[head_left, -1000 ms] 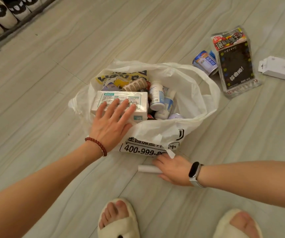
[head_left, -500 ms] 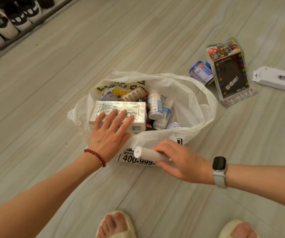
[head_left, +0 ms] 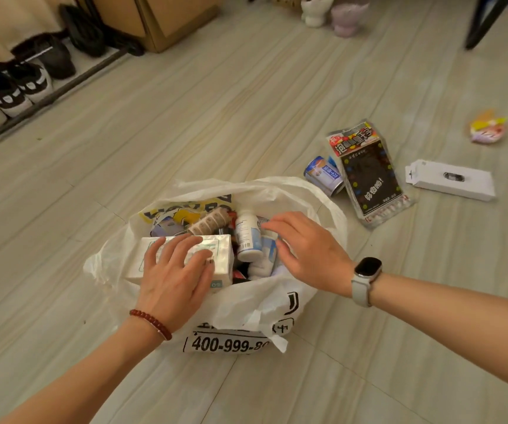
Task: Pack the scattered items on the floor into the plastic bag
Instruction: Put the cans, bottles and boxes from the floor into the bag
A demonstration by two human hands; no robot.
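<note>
Meanwhile, both hands (head_left: pixel 308 249) inside plastic bag (head_left: pixel 277 304) rim, floor (head_left: pixel 246 117) open beyond.

You see one white plastic bag (head_left: pixel 246 304) on the floor, with two hands over its mouth: one left hand (head_left: pixel 174 275) and one right hand (head_left: pixel 306 252). Inside the bag you can count one white box (head_left: pixel 216 249), one tan ribbed roll (head_left: pixel 208 223), one yellow-and-black pouch (head_left: pixel 185 209), and at least two white bottles (head_left: pixel 246 237); further items beneath are too hidden to count. Outside the bag, four loose items lie on the floor: one can (head_left: pixel 323 175), one black snack packet (head_left: pixel 369 172), one long white carton (head_left: pixel 451 179), and one small colourful wrapper (head_left: pixel 488 128).
</note>
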